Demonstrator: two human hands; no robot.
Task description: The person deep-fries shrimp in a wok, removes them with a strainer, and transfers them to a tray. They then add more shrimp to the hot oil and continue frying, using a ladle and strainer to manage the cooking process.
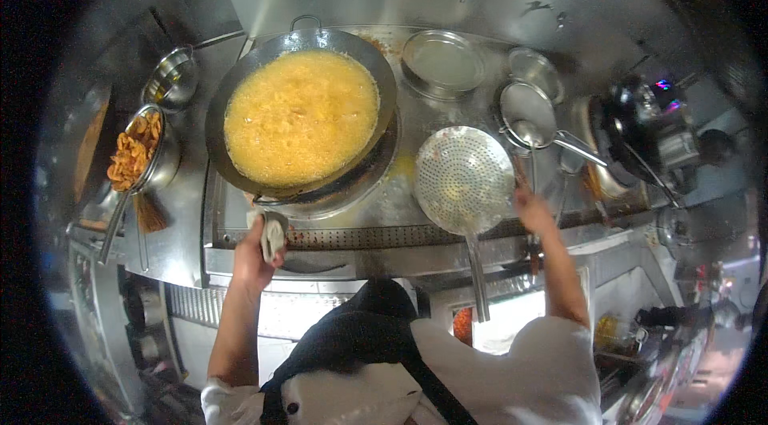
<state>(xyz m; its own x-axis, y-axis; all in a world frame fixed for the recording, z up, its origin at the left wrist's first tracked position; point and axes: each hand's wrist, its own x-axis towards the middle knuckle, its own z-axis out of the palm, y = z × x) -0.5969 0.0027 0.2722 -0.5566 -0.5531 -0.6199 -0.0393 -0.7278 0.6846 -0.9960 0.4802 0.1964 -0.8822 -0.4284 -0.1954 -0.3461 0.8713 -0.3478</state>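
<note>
My left hand (255,254) grips a folded pale cloth (274,237) just below the near loop handle (270,201) of a large wok (217,146). Whether the cloth touches that handle cannot be told. Foamy yellow liquid (300,119) fills much of the wok, which sits tilted on a burner ring (360,200). Motion blurs my right hand (534,213). It is at the handle of a ladle (528,132), whose bowl rests over a fine-mesh strainer (525,104); its grip is unclear. Left of this hand lies a perforated metal skimmer (465,179), handle towards me.
At left, a strainer of fried food pieces (135,152) rests on a bowl, beside a brush (149,215) and a metal bowl (174,80). A round lidded pan (443,62) stands behind the skimmer. Dark pans (630,125) crowd the right. A perforated drain strip (372,238) edges the stove.
</note>
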